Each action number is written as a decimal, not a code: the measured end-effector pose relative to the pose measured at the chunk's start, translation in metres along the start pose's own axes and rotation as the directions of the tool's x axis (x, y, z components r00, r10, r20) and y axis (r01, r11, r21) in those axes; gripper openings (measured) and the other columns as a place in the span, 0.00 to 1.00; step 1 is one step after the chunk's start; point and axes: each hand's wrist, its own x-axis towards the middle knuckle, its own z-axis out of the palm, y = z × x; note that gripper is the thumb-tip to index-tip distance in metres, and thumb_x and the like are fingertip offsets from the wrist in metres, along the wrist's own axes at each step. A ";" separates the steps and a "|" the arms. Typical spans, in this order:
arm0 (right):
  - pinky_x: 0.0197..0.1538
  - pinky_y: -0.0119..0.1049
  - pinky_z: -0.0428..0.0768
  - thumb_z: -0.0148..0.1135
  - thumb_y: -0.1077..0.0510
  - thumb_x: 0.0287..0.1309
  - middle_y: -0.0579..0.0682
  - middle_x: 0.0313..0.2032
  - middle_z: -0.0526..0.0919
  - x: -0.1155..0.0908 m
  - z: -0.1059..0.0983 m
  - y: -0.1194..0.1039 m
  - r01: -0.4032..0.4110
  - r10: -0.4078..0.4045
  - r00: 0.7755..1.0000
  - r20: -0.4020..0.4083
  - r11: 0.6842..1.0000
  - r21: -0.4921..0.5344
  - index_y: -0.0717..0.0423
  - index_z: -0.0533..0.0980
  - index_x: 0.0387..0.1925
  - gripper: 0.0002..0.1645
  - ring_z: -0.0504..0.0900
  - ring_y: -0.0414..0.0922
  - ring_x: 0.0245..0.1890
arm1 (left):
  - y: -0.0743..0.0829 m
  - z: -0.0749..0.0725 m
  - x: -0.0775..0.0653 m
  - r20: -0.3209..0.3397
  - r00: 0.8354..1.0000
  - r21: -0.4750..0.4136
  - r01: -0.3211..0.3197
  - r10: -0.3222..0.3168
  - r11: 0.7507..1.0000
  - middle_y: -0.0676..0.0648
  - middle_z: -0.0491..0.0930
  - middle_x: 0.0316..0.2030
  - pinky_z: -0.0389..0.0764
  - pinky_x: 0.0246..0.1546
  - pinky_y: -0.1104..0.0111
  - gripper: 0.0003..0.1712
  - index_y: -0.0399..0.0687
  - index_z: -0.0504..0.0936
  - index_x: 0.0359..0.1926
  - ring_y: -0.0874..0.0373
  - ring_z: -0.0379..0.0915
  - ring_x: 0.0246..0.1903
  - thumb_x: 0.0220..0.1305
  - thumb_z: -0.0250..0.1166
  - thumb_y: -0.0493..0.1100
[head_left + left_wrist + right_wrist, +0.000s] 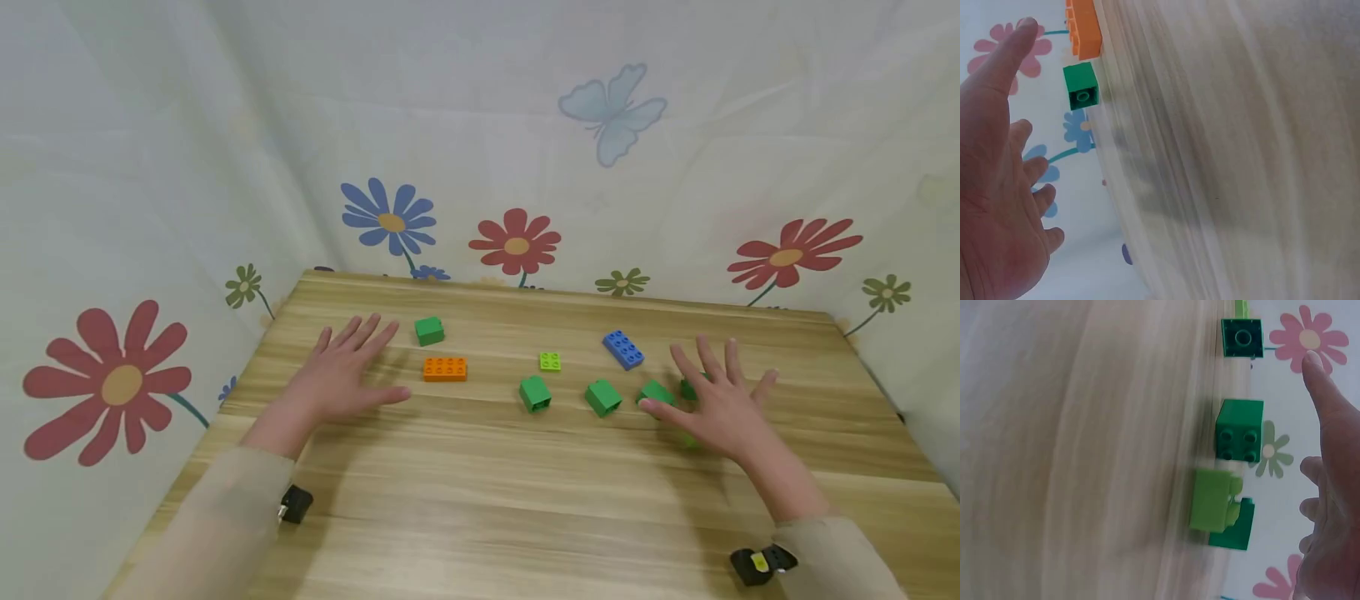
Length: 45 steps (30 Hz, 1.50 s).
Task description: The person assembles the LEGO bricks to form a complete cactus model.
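My left hand (341, 379) hovers over the table's left side with fingers spread, holding nothing. Nearest to it are an orange building brick (445, 370) and a green brick (429, 331), both also in the left wrist view. On the right, my other hand (723, 408) is spread out above several bricks and holds nothing. It partly covers a green brick (656, 395), another green brick (692, 386) and a light green brick (1213, 500). Just left of that hand lie a green brick (603, 397) and a blue brick (623, 349).
Mid-table are a small lime brick (550, 362) and a green brick (536, 394). The wooden table (480, 500) ends at a white curtain (465, 100) printed with flowers and a butterfly. Black wrist devices show below the left sleeve (217, 508) and the right sleeve (832, 554).
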 end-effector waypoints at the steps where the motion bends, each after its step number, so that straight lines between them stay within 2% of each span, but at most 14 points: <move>1: 0.64 0.86 0.17 0.59 0.18 0.62 0.67 0.84 0.40 0.001 0.000 -0.002 0.004 -0.004 1.000 0.000 1.000 -0.004 0.50 0.51 0.86 0.66 0.25 0.74 0.81 | 0.001 -0.001 0.001 0.002 1.000 -0.002 -0.010 0.010 1.000 0.40 0.44 0.86 0.36 0.79 0.32 0.62 0.59 0.49 0.87 0.35 0.37 0.84 0.64 0.64 0.79; 10: 0.67 0.84 0.20 0.59 0.18 0.63 0.64 0.85 0.41 0.010 0.000 -0.019 0.047 -0.048 0.998 0.029 0.999 0.008 0.48 0.49 0.87 0.65 0.24 0.68 0.82 | 0.007 -0.006 0.012 0.053 0.996 -0.015 -0.069 0.069 0.998 0.41 0.47 0.85 0.37 0.79 0.33 0.63 0.58 0.50 0.87 0.36 0.40 0.84 0.63 0.66 0.78; 17: 0.70 0.80 0.19 0.62 0.20 0.62 0.62 0.85 0.43 0.017 0.000 -0.035 0.097 -0.099 0.994 0.044 0.994 0.046 0.47 0.49 0.87 0.65 0.33 0.67 0.84 | 0.008 -0.005 0.021 0.056 0.989 -0.020 -0.133 0.134 0.991 0.40 0.50 0.85 0.40 0.79 0.31 0.65 0.55 0.52 0.87 0.37 0.43 0.83 0.61 0.67 0.80; 23: 0.75 0.76 0.23 0.65 0.21 0.61 0.63 0.85 0.47 0.023 0.004 -0.050 0.157 -0.159 0.987 0.035 0.986 0.060 0.48 0.53 0.86 0.65 0.39 0.67 0.84 | 0.012 -0.007 0.024 0.077 0.983 -0.031 -0.164 0.166 0.986 0.40 0.50 0.85 0.41 0.79 0.33 0.64 0.54 0.52 0.86 0.37 0.43 0.83 0.61 0.72 0.73; 29: 0.78 0.75 0.34 0.68 0.24 0.61 0.64 0.83 0.54 0.030 0.008 -0.066 0.217 -0.218 0.976 0.012 0.974 0.061 0.54 0.58 0.84 0.63 0.45 0.67 0.83 | 0.016 -0.006 0.032 0.087 0.977 -0.031 -0.194 0.196 0.981 0.41 0.52 0.84 0.43 0.80 0.35 0.65 0.55 0.55 0.86 0.39 0.45 0.83 0.58 0.75 0.73; 37: 0.82 0.66 0.48 0.71 0.27 0.60 0.64 0.80 0.62 0.039 0.016 -0.088 0.264 -0.267 0.964 0.016 0.959 0.106 0.62 0.60 0.82 0.64 0.56 0.64 0.81 | 0.024 -0.003 0.040 0.071 0.963 -0.083 -0.253 0.259 0.964 0.41 0.59 0.82 0.50 0.80 0.39 0.63 0.50 0.62 0.83 0.39 0.53 0.81 0.55 0.81 0.67; 42: 0.75 0.69 0.65 0.72 0.27 0.59 0.63 0.78 0.66 0.040 0.022 -0.100 0.248 -0.251 0.968 0.008 0.958 0.141 0.61 0.62 0.81 0.63 0.63 0.65 0.78 | 0.029 -0.003 0.044 0.083 0.966 -0.114 -0.236 0.246 0.965 0.43 0.60 0.82 0.56 0.80 0.42 0.62 0.50 0.63 0.83 0.41 0.55 0.81 0.54 0.82 0.65; 45: 0.72 0.68 0.69 0.72 0.25 0.58 0.63 0.77 0.68 0.040 0.026 -0.106 0.233 -0.237 0.971 0.012 0.960 0.155 0.59 0.64 0.80 0.63 0.65 0.64 0.77 | 0.032 -0.002 0.046 0.104 0.969 -0.133 -0.210 0.224 0.969 0.44 0.60 0.82 0.59 0.79 0.42 0.61 0.52 0.64 0.83 0.41 0.55 0.81 0.54 0.83 0.63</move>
